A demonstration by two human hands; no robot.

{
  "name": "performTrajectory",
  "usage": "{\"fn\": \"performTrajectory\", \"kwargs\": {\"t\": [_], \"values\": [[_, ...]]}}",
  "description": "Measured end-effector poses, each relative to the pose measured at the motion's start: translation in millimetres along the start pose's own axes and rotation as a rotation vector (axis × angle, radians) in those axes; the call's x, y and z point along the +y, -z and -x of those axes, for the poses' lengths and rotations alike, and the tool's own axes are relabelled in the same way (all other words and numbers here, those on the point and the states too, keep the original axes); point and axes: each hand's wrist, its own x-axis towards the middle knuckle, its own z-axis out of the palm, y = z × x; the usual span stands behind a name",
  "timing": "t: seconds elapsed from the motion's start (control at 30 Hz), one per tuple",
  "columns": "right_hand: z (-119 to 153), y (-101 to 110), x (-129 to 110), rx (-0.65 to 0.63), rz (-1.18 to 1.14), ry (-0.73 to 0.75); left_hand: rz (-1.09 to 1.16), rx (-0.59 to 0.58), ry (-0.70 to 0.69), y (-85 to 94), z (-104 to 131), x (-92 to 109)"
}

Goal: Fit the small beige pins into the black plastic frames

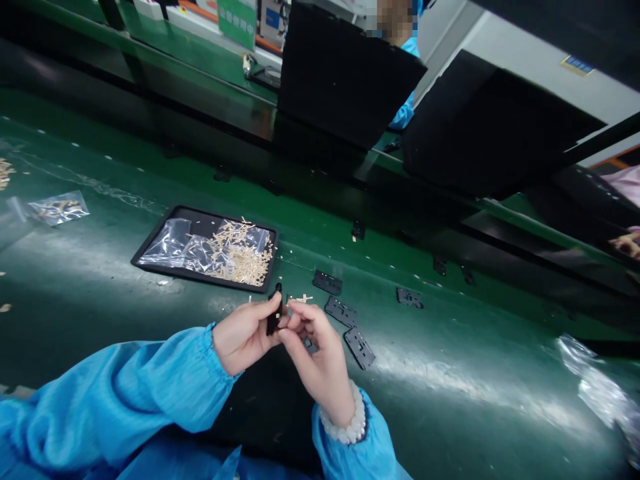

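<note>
My left hand (pixel 246 335) holds a small flat black plastic part (pixel 275 313) upright between thumb and fingers. My right hand (pixel 314 352) presses its fingertips against the same part from the right; whether it pinches a small pin there is too small to tell. Both arms wear blue sleeves, and a white bead bracelet (pixel 345 427) circles my right wrist. Just beyond my hands a few pale metal pins (pixel 303 299) lie on the green belt (pixel 450 373).
A black tray (pixel 150 248) holds a clear bag and a heap of pale pins (pixel 243 257). Several black flat parts (pixel 341 311) lie on the belt right of my hands. Another clear bag (pixel 59 208) lies far left. A person in blue stands behind dark panels (pixel 345 73).
</note>
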Motion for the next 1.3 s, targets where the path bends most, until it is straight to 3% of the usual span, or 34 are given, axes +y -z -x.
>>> {"fn": "performTrajectory", "kwargs": {"t": [0.1, 0.2, 0.27, 0.33, 0.37, 0.43, 0.6, 0.8, 0.9, 1.0, 1.1, 1.2, 1.3], "values": [[-8.6, 11.8, -2.3, -0.123, 0.284, 0.163, -0.003, 0.005, -0.005, 4.2, -2.1, -5.5], [-22.8, 27.5, -2.7, -0.250, 0.609, 0.453, -0.068, -0.047, -0.004, 11.1, -8.3, -10.2], [-38.2, 40.8, 3.4, -0.240, 0.767, 0.648, -0.107, -0.052, -0.010, 15.1, -13.8, -9.4], [-60.1, 55.3, 17.6, -0.165, 0.908, 0.690, -0.145, 0.015, -0.034, 17.3, -17.9, -5.5], [-73.3, 62.3, 27.8, -0.120, 0.977, 0.627, -0.179, 0.040, -0.047, 17.6, -18.7, -3.2], [-101.7, 75.8, 53.5, -0.065, 1.113, 0.338, -0.286, 0.035, -0.056, 17.5, -18.1, -0.3], [-156.2, 127.4, 125.5, 0.015, 1.218, 0.000, -0.650, -0.091, -0.043, 23.7, -15.6, -5.6], [-170.0, 240.4, 181.1, 0.177, 1.285, -0.469, -1.028, -0.203, -0.164, 32.2, -20.3, -5.7], [-166.9, 274.9, 199.4, 0.201, 1.275, -0.625, -1.272, -0.221, -0.253, 23.5, -21.5, -0.2], [-162.1, 285.0, 209.2, 0.199, 1.248, -0.720, -1.601, -0.241, -0.454, 6.8, -28.6, 3.3], [-160.0, 285.0, 203.7, 0.165, 1.202, -0.755, -1.942, -0.214, -0.639, -10.9, -41.5, 6.5], [-157.4, 279.4, 181.2, 0.116, 1.142, -0.723, -2.231, -0.172, -0.679, -20.5, -52.7, 15.5], [-142.9, 256.9, 143.7, 0.083, 1.081, -0.608, -2.329, -0.102, -0.716, -16.4, -60.0, 25.8]]}}
